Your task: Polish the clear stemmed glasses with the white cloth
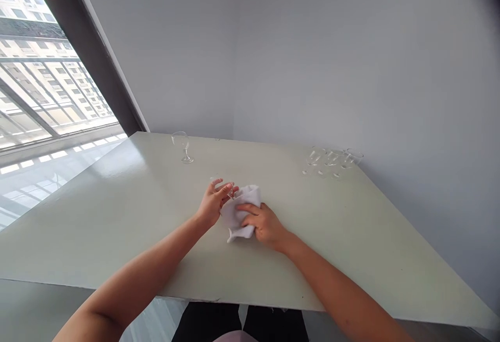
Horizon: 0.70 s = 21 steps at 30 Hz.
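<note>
My left hand holds a small clear stemmed glass on its side above the table, with its fingers around the glass. My right hand grips a crumpled white cloth, which presses against the lower end of the glass. The cloth lies between my hands, and part of the glass is hidden behind my fingers. An upright wine glass stands near the far edge of the pale green table, away from both hands.
Several clear glasses stand together at the far right of the table, against a pale grey wall. A large window shows apartment buildings to the left. The table's near edge lies above my dark trousers.
</note>
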### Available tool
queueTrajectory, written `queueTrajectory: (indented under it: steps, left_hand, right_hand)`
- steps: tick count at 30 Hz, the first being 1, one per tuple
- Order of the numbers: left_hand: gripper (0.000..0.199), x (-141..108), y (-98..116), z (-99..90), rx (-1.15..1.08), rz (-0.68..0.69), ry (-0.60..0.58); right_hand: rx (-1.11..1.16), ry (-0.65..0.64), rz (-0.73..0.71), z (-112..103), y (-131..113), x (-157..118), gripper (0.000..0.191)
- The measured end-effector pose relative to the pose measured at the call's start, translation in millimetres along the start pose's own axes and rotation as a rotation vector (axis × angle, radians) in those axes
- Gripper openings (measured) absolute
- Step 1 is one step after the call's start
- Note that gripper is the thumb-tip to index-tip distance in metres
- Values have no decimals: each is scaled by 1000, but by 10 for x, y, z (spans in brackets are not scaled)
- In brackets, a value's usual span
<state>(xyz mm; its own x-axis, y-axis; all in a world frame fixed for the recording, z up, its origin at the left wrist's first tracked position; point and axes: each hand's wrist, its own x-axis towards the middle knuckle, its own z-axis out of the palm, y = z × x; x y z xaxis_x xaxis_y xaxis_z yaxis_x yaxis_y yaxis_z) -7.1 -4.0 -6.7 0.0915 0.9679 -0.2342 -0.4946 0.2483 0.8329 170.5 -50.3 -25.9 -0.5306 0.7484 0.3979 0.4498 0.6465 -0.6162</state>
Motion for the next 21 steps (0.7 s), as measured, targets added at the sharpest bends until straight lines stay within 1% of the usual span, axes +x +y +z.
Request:
queueTrajectory:
  steps: [1,4,5,6,7,8,9,10,11,14,15,16,18,19,20,21]
  left_hand:
    - [47,17,26,-7,-21,24,3]
    - [35,78,97,-42,-98,59,-3]
    - [30,101,116,-59,-123,58,-8]
    - [27,123,132,-78,-144,53,-13]
    - [24,145,142,-96,-162,47,-17]
    - [23,164,148,-113,-177,38,-18]
    - [22,179,149,-127,-189,26,-18]
    - [21,189,145,-135,-197,14,-16]
    - [21,192,135,-137,-200,6,-13]
    - [22,146,80,-99,-192,-48,-28]
    - [23,114,56,-75,-184,-84,-48]
    - [24,75,33,-47,-175,-120,-72]
    - [26,-8,-4,8,-158,-176,-122]
    - [27,-48,-13,31,-151,-185,-143]
    - [27,-82,-15,51,-145,-185,-161]
    - [27,-111,-10,67,-140,-180,-182]
  right_hand:
    - [181,77,81,-43,40,12,24]
    - [767,424,415,-218,208,47,15]
    - [929,527,524,-283,263,51,14]
    - [1053,601,615,-344,308,50,14]
    - [1128,648,672,-396,333,42,16]
    - [1148,662,687,-437,336,27,18]
    - [1106,654,661,-461,314,9,22]
    - [1009,615,603,-466,269,-12,26]
    - [870,544,520,-452,205,-32,30]
    - [352,201,225,-306,-15,-60,29]
    - [181,108,141,-237,-71,-57,29]
    - [28,46,73,-170,-110,-50,31]
    - [-204,1,4,-66,-135,-35,32]
    - [-261,-1,3,-40,-128,-31,32]
    - [-269,-6,13,-34,-114,-31,31]
    - [-232,-9,28,-44,-97,-34,29]
